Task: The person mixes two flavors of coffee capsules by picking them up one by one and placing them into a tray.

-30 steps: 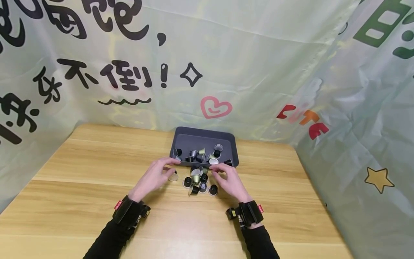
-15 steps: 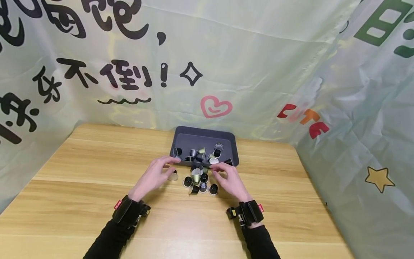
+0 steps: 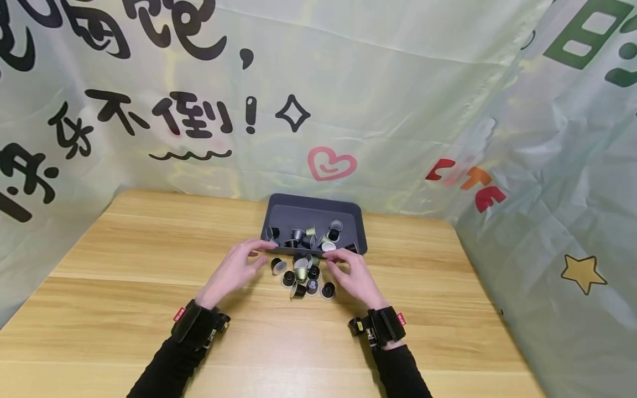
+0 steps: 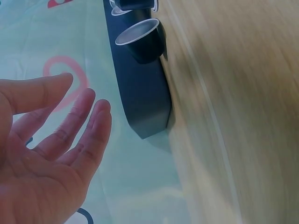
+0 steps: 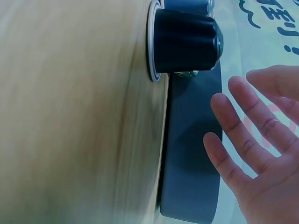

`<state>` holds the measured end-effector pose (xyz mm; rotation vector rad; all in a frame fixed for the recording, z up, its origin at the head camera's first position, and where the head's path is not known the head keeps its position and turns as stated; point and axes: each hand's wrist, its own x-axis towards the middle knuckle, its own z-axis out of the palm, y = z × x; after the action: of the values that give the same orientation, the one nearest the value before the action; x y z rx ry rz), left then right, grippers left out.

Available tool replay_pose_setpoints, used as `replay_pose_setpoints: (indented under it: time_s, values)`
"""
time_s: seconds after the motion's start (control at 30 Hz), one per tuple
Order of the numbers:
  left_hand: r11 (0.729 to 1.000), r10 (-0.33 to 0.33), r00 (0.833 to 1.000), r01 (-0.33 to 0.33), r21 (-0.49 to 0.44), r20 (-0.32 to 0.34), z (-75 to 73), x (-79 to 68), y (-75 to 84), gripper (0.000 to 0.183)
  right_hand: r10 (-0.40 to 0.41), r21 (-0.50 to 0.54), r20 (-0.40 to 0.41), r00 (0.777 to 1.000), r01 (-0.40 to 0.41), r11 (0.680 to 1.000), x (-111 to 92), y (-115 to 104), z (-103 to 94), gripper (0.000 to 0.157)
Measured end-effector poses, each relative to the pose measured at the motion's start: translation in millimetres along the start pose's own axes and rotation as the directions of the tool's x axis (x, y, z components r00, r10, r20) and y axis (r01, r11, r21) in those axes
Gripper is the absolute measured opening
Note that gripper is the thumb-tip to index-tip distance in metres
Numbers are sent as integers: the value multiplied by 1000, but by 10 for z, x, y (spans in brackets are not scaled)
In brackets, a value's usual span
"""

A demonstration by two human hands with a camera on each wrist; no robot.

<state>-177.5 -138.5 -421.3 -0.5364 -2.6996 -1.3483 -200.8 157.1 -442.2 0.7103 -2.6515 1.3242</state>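
Beside the left front corner of a dark grey tray (image 3: 316, 213), my left hand (image 3: 234, 271) has relaxed, spread fingers with nothing between them. A coffee capsule (image 3: 278, 266) lies tipped just right of its thumb, apart from it. My right hand (image 3: 354, 273) hovers by the tray's front edge, fingers loose and holding nothing; a black capsule (image 3: 328, 291) stands left of it. Several capsules lie heaped between the hands, including a pale green one (image 3: 301, 273). In the left wrist view a dark capsule (image 4: 145, 44) sits beyond the fingertips; a black capsule (image 5: 184, 42) shows in the right wrist view.
More capsules lie inside the tray along its front side, among them a silver-lidded one (image 3: 328, 246). The wooden table (image 3: 298, 348) extends toward me. A printed cloth (image 3: 398, 110) hangs behind the table and along its right side.
The capsule by my left hand has shifted to the right and tipped, now apart from the thumb. My left hand has drawn slightly left. The right hand has stayed put.
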Motion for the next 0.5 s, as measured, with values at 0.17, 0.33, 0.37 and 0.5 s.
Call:
replay_pose_setpoints:
  time_s: [0.17, 0.33, 0.37, 0.5]
  values:
    - [1000, -11, 1000, 11, -2, -5, -14, -5, -7, 37, 5, -14, -4, 1000, -5, 1000, 2, -7, -3, 22]
    - [999, -39, 999, 39, 5, 5, -36, -5, -12, 37, 26, 5, 3, 1000, -26, 1000, -3, -20, -16, 23]
    - [999, -47, 999, 47, 3, 6, -42, -5, -12, 37, 29, 8, 2, 1000, -29, 1000, -5, -22, -19, 24]
    - [998, -66, 998, 66, 3, 7, -65, -2, -10, 37, 37, 14, 0, 999, -37, 999, -9, -29, -33, 25]
